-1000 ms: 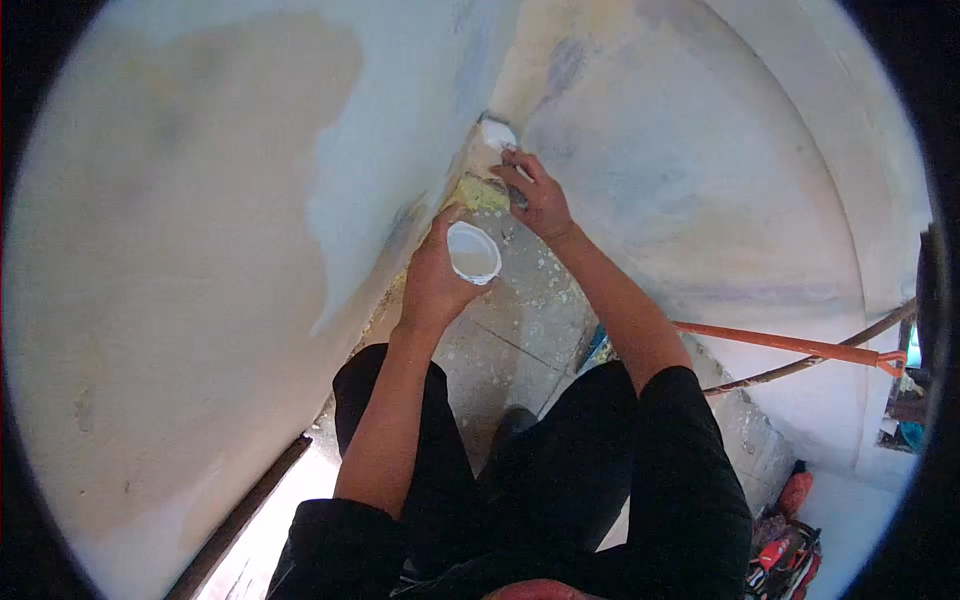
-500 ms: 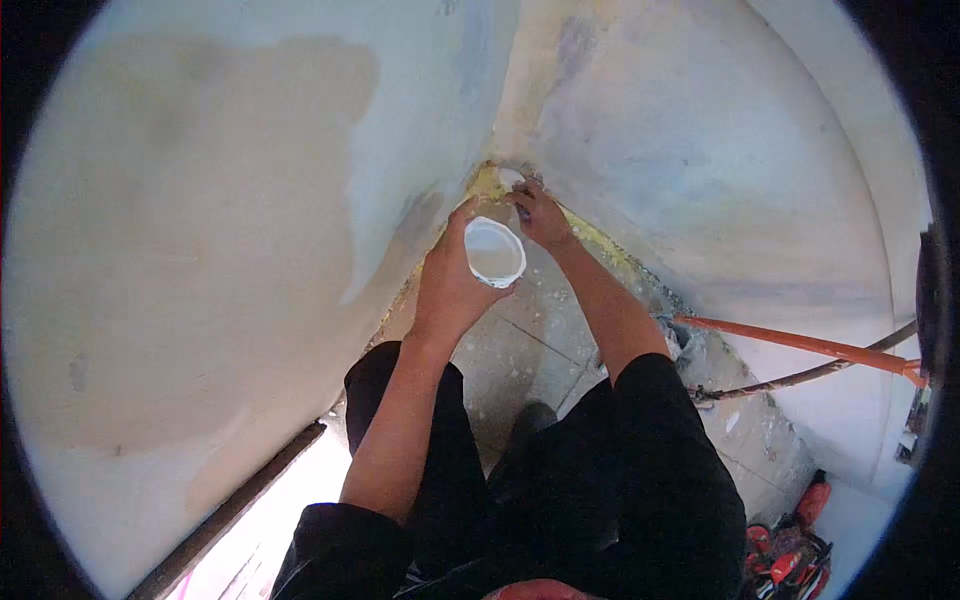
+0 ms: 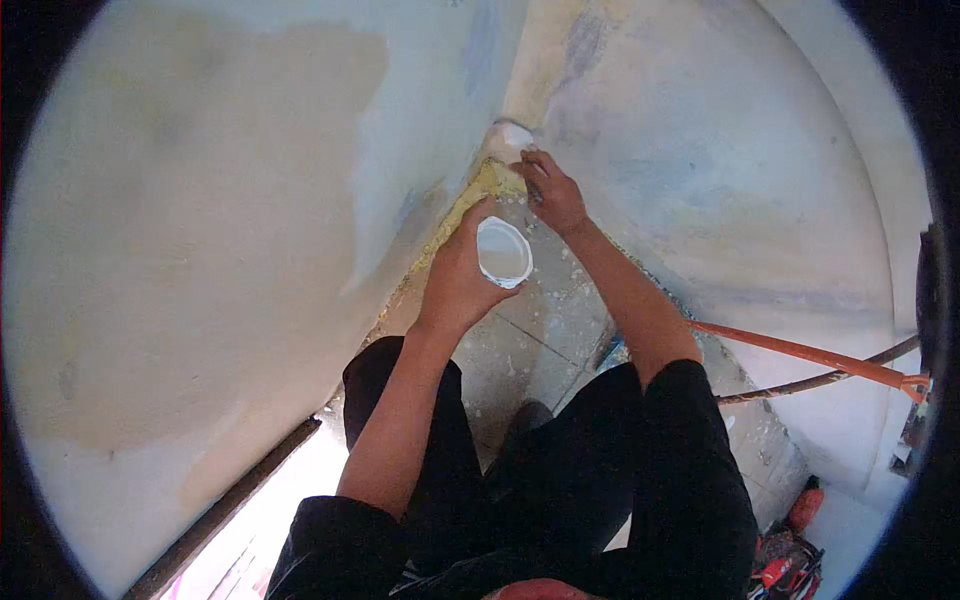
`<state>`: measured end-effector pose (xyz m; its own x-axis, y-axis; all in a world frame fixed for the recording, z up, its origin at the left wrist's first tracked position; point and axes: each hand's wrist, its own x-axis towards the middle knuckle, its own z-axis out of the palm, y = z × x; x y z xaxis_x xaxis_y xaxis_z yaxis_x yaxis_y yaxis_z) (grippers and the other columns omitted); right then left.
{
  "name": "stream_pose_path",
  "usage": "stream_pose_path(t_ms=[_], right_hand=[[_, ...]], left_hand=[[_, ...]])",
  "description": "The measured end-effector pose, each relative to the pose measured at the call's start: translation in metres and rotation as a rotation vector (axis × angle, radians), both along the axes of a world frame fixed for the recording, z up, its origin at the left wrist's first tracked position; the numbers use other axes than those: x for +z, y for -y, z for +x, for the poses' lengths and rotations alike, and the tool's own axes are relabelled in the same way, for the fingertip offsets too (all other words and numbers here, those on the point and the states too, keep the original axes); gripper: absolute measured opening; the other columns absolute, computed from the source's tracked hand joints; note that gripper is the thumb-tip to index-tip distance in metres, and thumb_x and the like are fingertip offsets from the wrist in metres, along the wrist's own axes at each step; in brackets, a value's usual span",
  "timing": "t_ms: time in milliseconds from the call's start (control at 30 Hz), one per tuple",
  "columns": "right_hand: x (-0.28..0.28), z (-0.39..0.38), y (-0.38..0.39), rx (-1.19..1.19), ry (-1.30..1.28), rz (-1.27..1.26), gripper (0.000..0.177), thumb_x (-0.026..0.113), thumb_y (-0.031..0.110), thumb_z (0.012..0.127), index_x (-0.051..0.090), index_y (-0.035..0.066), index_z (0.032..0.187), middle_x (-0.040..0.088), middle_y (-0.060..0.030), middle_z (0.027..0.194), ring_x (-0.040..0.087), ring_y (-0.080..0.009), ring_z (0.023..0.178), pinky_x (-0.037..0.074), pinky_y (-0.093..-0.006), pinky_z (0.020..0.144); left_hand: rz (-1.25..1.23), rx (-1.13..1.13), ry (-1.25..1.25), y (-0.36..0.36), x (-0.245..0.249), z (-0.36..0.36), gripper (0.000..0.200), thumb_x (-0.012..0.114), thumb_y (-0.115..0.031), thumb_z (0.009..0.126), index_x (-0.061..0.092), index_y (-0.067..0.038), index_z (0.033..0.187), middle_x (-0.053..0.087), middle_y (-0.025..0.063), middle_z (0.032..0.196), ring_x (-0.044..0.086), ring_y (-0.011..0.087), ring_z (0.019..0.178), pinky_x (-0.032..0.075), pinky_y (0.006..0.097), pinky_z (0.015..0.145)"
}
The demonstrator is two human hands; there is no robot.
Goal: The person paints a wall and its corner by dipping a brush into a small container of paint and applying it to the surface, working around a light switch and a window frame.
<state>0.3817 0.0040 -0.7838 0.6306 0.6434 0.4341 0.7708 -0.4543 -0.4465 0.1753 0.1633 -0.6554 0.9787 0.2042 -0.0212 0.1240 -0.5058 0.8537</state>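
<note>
My left hand [image 3: 457, 278] is wrapped round a white plastic tub [image 3: 526, 240], its open mouth facing up toward me. Pale material shows inside the tub. My right hand [image 3: 556, 198] is low in the wall corner with its fingers curled together; what they grip I cannot make out. Just past those fingertips is a whitish, rounded shape [image 3: 515, 135] against the foot of the corner. A yellow strip [image 3: 470, 205] runs along the base of the left wall, close beyond my left hand.
Two blotchy walls, left [image 3: 200, 240] and right [image 3: 700, 180], meet ahead. Below lies a spattered tiled floor [image 3: 525, 345]. An orange bar [image 3: 800, 350] and a dark hose [image 3: 780, 385] cross at right. Red tools [image 3: 785, 570] lie at lower right.
My right hand has moved up and slightly right, and the whitish shape appears higher in the corner. My left hand and the tub have shifted slightly right.
</note>
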Motion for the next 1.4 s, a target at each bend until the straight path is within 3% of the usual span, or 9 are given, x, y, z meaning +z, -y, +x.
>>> stream_pose_path(t_ms=[367,533,633,767,900,1100,1200,1267,1400], right_hand=[[-0.029,-0.015,-0.035,0.117,0.004,0.136,0.051,0.079,0.006,0.084,0.069,0.017,0.132,0.062,-0.0127,0.134,0.07,-0.0375,0.121,0.062,-0.0495,0.098],[-0.043,-0.002,-0.034,-0.139,-0.185,-0.101,0.039,0.072,0.008,0.09,0.07,0.012,0.129,0.062,-0.0135,0.123,0.07,-0.0379,0.115,0.061,-0.0507,0.094],[0.01,0.003,-0.023,-0.075,-0.171,-0.013,0.038,0.07,0.006,0.09,0.07,0.011,0.128,0.062,-0.0118,0.121,0.071,-0.0367,0.112,0.061,-0.0494,0.093],[0.147,-0.007,-0.009,-0.104,-0.119,-0.093,0.038,0.07,0.006,0.091,0.072,0.012,0.128,0.065,-0.0092,0.123,0.072,-0.0357,0.112,0.061,-0.0482,0.094],[0.273,-0.032,0.022,-0.113,0.328,0.157,0.038,0.074,-0.003,0.089,0.077,0.014,0.122,0.072,-0.0101,0.122,0.075,-0.0334,0.106,0.063,-0.0415,0.089],[0.308,-0.083,0.045,-0.184,0.503,0.37,0.027,0.083,-0.003,0.091,0.08,0.01,0.115,0.077,-0.0129,0.107,0.078,-0.025,0.096,0.063,-0.0345,0.081],[0.266,-0.109,0.063,-0.289,0.246,0.511,0.02,0.081,0.001,0.096,0.078,0.004,0.115,0.079,-0.0121,0.107,0.077,-0.0194,0.096,0.064,-0.0354,0.082],[0.24,-0.126,0.07,-0.385,-0.216,0.805,0.016,0.079,0.007,0.101,0.077,-0.002,0.115,0.078,-0.0105,0.107,0.075,-0.0154,0.097,0.063,-0.033,0.081],[0.215,-0.149,0.078,-0.431,-0.429,0.917,0.018,0.078,0.01,0.103,0.076,-0.003,0.115,0.078,-0.0095,0.106,0.075,-0.0149,0.094,0.061,-0.0292,0.078]], left_hand=[[-0.053,-0.038,-0.015,0.004,-0.018,0.008,0.112,0.104,-0.016,0.062,0.046,-0.013,0.157,0.071,0.0173,0.139,0.067,0.0373,0.132,0.053,0.0459,0.113],[-0.024,-0.014,-0.022,0.002,-0.015,0.01,0.116,0.105,-0.019,0.06,0.044,-0.013,0.158,0.072,0.0204,0.136,0.069,0.0391,0.129,0.055,0.0477,0.11],[0.019,0.003,0.046,-0.003,-0.03,0.015,0.116,0.106,-0.019,0.06,0.044,-0.012,0.158,0.073,0.0214,0.132,0.07,0.0394,0.127,0.056,0.0486,0.109],[-0.082,-0.013,-0.049,-0.006,-0.019,0.025,0.117,0.102,-0.012,0.063,0.04,-0.008,0.161,0.067,0.0223,0.141,0.066,0.0402,0.132,0.051,0.047,0.113],[0.023,0.015,0.071,-0.008,-0.049,0.038,0.119,0.106,-0.019,0.061,0.04,-0.011,0.16,0.073,0.022,0.132,0.071,0.0381,0.125,0.057,0.0471,0.108],[-0.113,0.038,0.146,0.001,-0.034,0.049,0.129,0.106,-0.019,0.064,0.029,-0.015,0.168,0.069,0.0233,0.139,0.07,0.0391,0.127,0.057,0.0495,0.109],[-0.115,0.04,0.197,0.006,-0.034,0.052,0.132,0.107,-0.024,0.064,0.026,-0.017,0.169,0.069,0.0241,0.139,0.071,0.0382,0.126,0.058,0.0512,0.108],[-0.108,0.034,0.212,0.008,-0.033,0.054,0.135,0.107,-0.026,0.064,0.024,-0.018,0.17,0.069,0.0241,0.139,0.071,0.0381,0.125,0.058,0.0513,0.107],[-0.165,-0.034,0.241,0.012,-0.033,0.055,0.137,0.106,-0.016,0.065,0.02,-0.017,0.172,0.071,0.0228,0.137,0.069,0.0389,0.129,0.058,0.0496,0.108]])
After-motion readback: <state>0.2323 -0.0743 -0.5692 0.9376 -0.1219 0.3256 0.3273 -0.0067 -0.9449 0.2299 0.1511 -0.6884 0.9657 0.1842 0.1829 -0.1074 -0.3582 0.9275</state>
